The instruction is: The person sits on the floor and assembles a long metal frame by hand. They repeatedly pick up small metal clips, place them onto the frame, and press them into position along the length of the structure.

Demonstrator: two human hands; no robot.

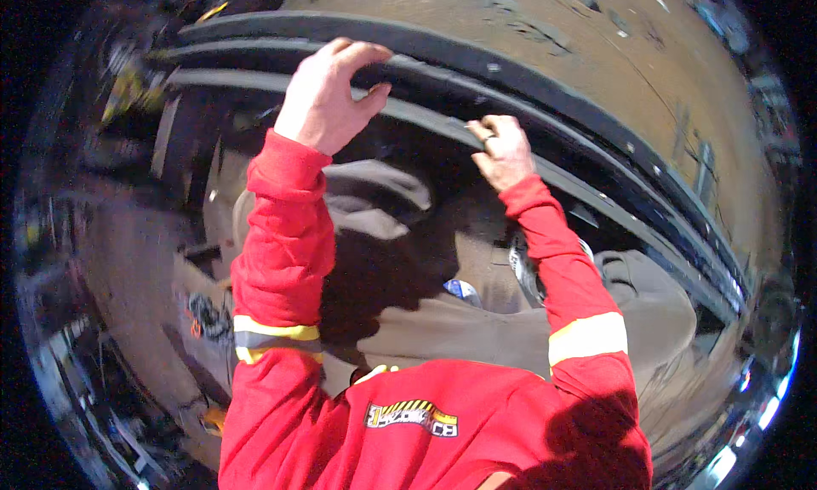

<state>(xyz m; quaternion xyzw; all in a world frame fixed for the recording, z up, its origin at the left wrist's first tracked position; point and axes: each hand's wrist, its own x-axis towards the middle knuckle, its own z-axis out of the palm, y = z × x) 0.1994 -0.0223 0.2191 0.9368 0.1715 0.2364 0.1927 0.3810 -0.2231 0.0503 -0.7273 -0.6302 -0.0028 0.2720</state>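
Long dark metal beams run side by side across in front of me, bending toward the right in this view. Over the left part of the beams is my left hand, its thumb and fingers curved apart with a gap between them and nothing visible there. My right hand is at the near beam's edge, farther right. Its fingers are bent together, with a dark band on one finger. Whatever it may pinch is too small to make out. Both forearms are in red sleeves with reflective bands.
My legs in grey trousers are bent below the beams. Between them lies a small blue and white object on the brown floor. A dark tangled item with orange parts lies at the left. Loose scraps lie beyond the beams.
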